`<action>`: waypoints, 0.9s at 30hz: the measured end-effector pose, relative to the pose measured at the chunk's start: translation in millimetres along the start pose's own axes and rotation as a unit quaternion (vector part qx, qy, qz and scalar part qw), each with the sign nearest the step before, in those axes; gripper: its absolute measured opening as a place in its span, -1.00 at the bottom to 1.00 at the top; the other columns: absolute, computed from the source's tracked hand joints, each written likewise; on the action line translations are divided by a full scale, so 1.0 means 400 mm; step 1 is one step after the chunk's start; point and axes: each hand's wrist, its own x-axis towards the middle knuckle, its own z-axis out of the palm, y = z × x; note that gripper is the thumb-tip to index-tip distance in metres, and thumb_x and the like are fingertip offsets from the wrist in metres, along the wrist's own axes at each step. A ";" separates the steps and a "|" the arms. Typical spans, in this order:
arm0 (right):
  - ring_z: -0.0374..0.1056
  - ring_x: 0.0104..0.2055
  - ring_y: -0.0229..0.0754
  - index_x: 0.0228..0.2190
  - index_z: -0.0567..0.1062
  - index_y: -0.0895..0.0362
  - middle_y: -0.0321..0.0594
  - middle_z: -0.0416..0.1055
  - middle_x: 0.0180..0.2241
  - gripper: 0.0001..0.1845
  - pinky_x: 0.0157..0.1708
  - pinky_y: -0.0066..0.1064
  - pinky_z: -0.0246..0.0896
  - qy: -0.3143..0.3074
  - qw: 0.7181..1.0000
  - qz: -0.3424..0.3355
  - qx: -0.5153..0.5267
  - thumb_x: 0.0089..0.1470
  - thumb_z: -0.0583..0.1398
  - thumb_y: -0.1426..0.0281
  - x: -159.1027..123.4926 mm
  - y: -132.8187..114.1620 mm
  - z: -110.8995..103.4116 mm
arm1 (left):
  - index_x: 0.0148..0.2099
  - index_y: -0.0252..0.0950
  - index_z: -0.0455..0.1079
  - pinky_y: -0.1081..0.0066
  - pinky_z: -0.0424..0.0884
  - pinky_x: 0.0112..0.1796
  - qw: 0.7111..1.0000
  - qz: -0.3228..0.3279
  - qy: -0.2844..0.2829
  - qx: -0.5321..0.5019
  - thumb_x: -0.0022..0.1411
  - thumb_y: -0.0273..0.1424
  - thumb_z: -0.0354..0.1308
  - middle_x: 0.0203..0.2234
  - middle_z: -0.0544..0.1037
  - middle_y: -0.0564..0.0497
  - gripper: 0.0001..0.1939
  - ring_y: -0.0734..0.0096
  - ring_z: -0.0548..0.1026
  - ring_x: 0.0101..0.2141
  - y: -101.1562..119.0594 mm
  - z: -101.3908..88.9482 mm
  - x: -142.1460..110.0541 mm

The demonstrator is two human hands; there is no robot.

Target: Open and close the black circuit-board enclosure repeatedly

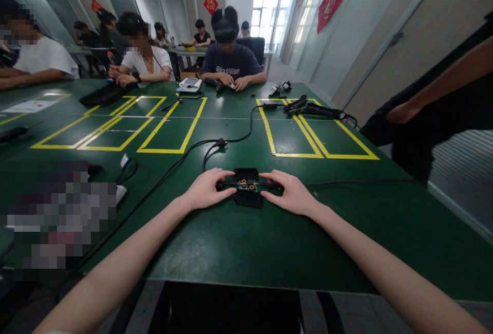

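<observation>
On the green table in front of me sits a small black device with an exposed circuit board [247,185]. Thin coloured wires and small copper-coloured rings show on the board. Black plates [248,199] extend from the device on its near and far sides. My left hand [210,189] holds the left end, thumb on the near side and fingers on the far side. At the right end my right hand [288,190] grips it the same way. Parts of both ends are hidden by my fingers.
A black cable with a plug [221,143] crosses the table [215,252]. Yellow tape [296,156] marks rectangles farther off. A black tool-like object [319,111] lies back right. Co-workers sit opposite; a person [442,97] stands at the right. A blurred patch covers items at left.
</observation>
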 end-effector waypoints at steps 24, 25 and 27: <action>0.44 -0.49 -0.14 -0.30 0.53 0.07 -0.24 0.53 -0.47 -0.67 -0.41 -0.37 0.23 -0.028 1.000 0.002 -0.011 0.41 0.06 0.23 -0.023 0.023 -0.058 | -0.20 -0.27 0.43 0.39 0.39 -0.25 0.996 0.021 -0.039 -0.081 0.50 -0.20 -0.04 -0.34 0.52 0.02 -0.67 0.34 0.47 -0.34 0.016 -0.036 -0.008; 0.42 -0.50 -0.16 -0.30 0.53 0.07 -0.24 0.53 -0.47 -0.67 -0.41 -0.37 0.22 -0.039 0.999 0.000 -0.009 0.41 0.06 0.23 -0.024 0.023 -0.057 | -0.23 -0.27 0.42 0.40 0.38 -0.27 0.995 0.019 -0.047 -0.082 0.50 -0.20 -0.06 -0.37 0.51 0.03 -0.65 0.35 0.46 -0.35 0.015 -0.035 -0.009; 0.41 -0.51 -0.18 -0.29 0.55 0.07 -0.25 0.53 -0.46 -0.66 -0.42 -0.39 0.20 -0.060 0.998 -0.005 0.000 0.41 0.06 0.21 -0.025 0.023 -0.054 | -0.32 -0.27 0.38 0.42 0.34 -0.31 0.995 0.020 -0.058 -0.077 0.50 -0.19 -0.09 -0.44 0.47 0.05 -0.60 0.38 0.42 -0.40 0.012 -0.032 -0.009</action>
